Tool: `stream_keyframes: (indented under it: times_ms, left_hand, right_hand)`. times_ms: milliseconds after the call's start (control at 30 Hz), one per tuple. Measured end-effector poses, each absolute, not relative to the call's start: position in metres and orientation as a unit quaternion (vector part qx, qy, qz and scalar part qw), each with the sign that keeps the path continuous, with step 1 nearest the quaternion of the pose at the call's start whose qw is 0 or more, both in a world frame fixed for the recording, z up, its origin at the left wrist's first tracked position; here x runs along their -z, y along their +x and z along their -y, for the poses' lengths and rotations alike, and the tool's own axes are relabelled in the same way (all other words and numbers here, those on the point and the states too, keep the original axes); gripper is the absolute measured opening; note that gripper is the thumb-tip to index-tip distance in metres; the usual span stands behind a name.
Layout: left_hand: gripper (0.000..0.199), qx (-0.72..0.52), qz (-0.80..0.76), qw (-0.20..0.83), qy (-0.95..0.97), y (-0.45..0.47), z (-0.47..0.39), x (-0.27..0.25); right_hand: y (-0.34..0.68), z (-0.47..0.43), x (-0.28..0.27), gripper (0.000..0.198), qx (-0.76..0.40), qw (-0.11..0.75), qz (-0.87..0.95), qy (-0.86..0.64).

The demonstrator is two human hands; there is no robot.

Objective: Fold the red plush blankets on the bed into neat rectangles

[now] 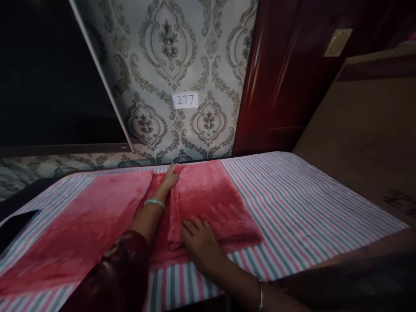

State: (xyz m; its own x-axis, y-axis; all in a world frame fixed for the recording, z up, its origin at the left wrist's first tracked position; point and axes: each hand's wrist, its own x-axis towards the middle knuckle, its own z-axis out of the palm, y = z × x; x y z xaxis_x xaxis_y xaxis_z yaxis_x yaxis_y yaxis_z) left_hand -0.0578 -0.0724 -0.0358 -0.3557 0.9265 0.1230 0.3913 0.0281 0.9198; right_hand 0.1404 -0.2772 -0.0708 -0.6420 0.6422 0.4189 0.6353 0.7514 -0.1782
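Observation:
A pink-red plush blanket [208,195] lies on a striped sheet, with its right part folded over into a flat layered panel and its left part [81,216] spread to the side. My left hand [170,177] reaches to the far left corner of the folded panel, one finger stretched toward the wall and the others against the edge. On the near left corner rests my right hand [199,242], palm down, its fingers slightly bent and apart on the plush. Its thumb is hidden. Between the two panels a strip of darker red blanket shows.
The striped sheet [286,195] covers the surface and extends to the right. A large dark screen [58,78] stands at the back left. Behind are a patterned wall with a paper label [185,100] marked 277, and a dark red door frame [260,86]. A cardboard box [367,130] stands right.

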Motion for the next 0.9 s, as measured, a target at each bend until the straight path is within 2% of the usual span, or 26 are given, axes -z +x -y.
stream_keyframes:
  times_ms: [300, 500, 600, 733, 800, 900]
  left_hand:
    - [0.074, -0.430, -0.707, 0.153, 0.541, -0.035, 0.096, 0.013]
    - [0.063, -0.245, -0.597, 0.120, 0.754, -0.002, 0.159, 0.016]
    - [0.062, -0.194, -0.553, 0.045, 0.809, 0.008, 0.211, 0.036]
    - [0.069, -0.127, -0.579, -0.044, 0.804, 0.011, 0.255, 0.067]
    - [0.069, -0.107, -0.598, -0.063, 0.792, 0.011, 0.262, 0.077]
    - [0.068, -0.097, -0.604, -0.065, 0.788, 0.012, 0.264, 0.081]
  right_hand:
    - [0.138, 0.282, 0.073, 0.038, -0.001, 0.182, 0.921, -0.346]
    - [0.181, 0.270, 0.040, 0.024, -0.057, 0.262, 0.913, -0.307]
    - [0.226, 0.249, 0.033, 0.030, -0.018, 0.304, 0.871, -0.384]
    - [0.268, 0.230, 0.062, 0.057, -0.008, 0.206, 0.871, -0.445]
    - [0.274, 0.230, 0.081, 0.060, -0.024, 0.162, 0.876, -0.453]
    - [0.274, 0.233, 0.097, 0.060, -0.037, 0.156, 0.873, -0.461]
